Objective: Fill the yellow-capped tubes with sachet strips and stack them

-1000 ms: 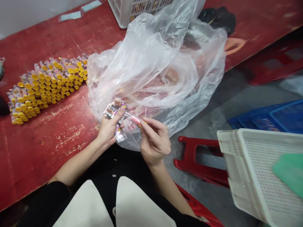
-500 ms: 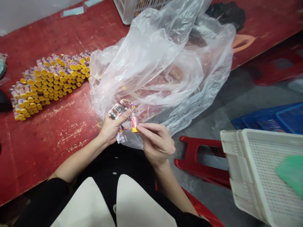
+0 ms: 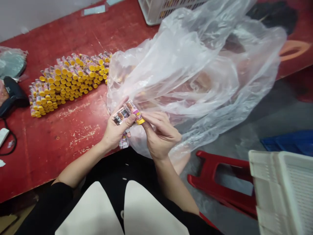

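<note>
My left hand (image 3: 113, 132) is closed on a bunch of small printed labels (image 3: 121, 116), its thumb pressed on top. More printed pieces (image 3: 124, 141) hang out below its palm. Between both hands is a small tube with a yellow cap (image 3: 138, 115), a printed picture side facing up. My right hand (image 3: 161, 133) pinches this tube near its capped end. A crumpled clear plastic bag (image 3: 176, 68) lies just beyond the hands. To the left, a long stack of similar yellow-capped tubes (image 3: 70, 81) lies with the caps facing me.
The worn red table (image 3: 80, 130) has a white crate (image 3: 149, 13) at the back. A black device (image 3: 16, 96) with a cable sits at left. On the right are a red stool (image 3: 207, 169), a white basket (image 3: 266, 189) and a blue crate (image 3: 290, 142). An orange handle (image 3: 294, 50) shows at far right.
The view has swung left. My right hand has moved the tube up against the labels in the left hand, and its printed side now shows instead of the clear side with pink contents.
</note>
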